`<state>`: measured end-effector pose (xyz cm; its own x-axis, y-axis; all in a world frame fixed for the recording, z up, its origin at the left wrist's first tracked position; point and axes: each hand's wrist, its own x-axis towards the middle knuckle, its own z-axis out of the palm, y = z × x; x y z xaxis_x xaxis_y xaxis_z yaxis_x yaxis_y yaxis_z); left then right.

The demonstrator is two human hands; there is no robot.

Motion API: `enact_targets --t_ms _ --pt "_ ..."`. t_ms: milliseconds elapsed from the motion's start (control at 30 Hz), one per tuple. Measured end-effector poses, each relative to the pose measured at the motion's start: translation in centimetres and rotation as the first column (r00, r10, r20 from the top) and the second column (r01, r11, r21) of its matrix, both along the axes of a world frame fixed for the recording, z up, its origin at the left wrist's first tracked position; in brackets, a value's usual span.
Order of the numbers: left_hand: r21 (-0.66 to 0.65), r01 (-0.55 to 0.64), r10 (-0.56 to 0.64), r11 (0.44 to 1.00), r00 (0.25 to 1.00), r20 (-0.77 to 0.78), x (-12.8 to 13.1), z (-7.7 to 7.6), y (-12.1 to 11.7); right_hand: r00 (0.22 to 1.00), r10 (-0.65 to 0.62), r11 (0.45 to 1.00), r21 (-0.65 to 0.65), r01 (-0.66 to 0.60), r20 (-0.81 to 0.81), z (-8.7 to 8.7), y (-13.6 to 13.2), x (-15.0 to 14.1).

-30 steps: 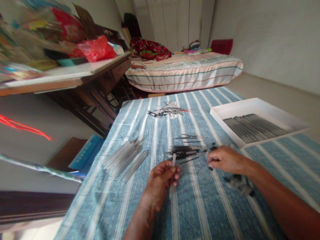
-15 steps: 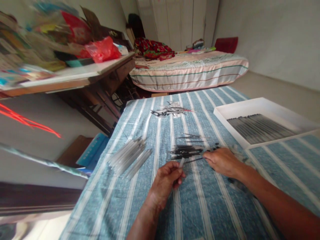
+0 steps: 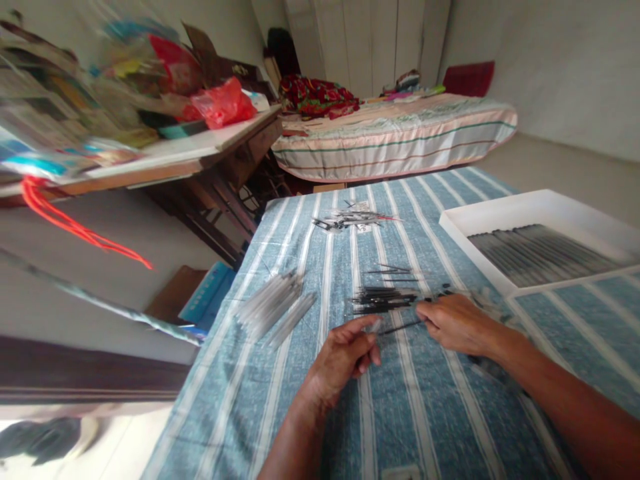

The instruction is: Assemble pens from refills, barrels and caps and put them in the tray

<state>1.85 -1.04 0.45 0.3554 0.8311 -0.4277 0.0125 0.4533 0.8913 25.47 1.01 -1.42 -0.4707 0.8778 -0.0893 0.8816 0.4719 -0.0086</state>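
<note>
My left hand is closed around a clear pen barrel, whose upper end shows between thumb and forefinger. In my right hand a thin black pen refill is pinched, its far end at the mouth of the barrel; whether it is inside I cannot tell. Just beyond both hands lies a bundle of black refills. A stack of clear barrels rests to the left. Small black pieces lie behind my right hand, and blurred clear-and-black parts are partly hidden under that forearm.
A white box with rows of dark, slim pens stands at the right. A mixed pile of thin parts lies at the far end of the striped cloth. A cluttered desk is at left, a bed behind.
My right hand went from the small black pieces to a black refill and brought it to the barrel. My left hand tilted the barrel toward it. The view swung left.
</note>
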Motion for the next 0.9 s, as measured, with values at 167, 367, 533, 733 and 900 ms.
enact_targets --t_ms 167,367,533,733,900 --pt "0.032 -0.007 0.008 0.999 0.999 -0.042 -0.7 0.2 0.1 0.995 0.007 0.984 0.180 0.011 -0.098 -0.7 -0.1 1.3" --pt "0.052 0.025 -0.021 0.998 0.997 -0.075 -0.8 -0.1 0.1 0.980 0.088 0.944 0.329 -0.024 -0.180 -1.4 -0.1 1.8" --pt "0.047 0.046 -0.043 0.998 0.997 -0.065 -0.7 -0.3 0.2 0.974 0.084 0.936 0.352 -0.005 -0.211 -1.6 0.0 2.0" --pt "0.042 0.036 -0.033 0.998 0.997 -0.067 -0.8 -0.3 0.2 0.969 0.077 0.935 0.355 0.011 -0.233 -1.8 0.2 2.5" --pt "0.039 0.054 -0.050 0.998 0.996 -0.080 -0.8 -0.4 0.2 0.970 0.093 0.930 0.369 -0.004 -0.224 -1.8 0.1 2.4"
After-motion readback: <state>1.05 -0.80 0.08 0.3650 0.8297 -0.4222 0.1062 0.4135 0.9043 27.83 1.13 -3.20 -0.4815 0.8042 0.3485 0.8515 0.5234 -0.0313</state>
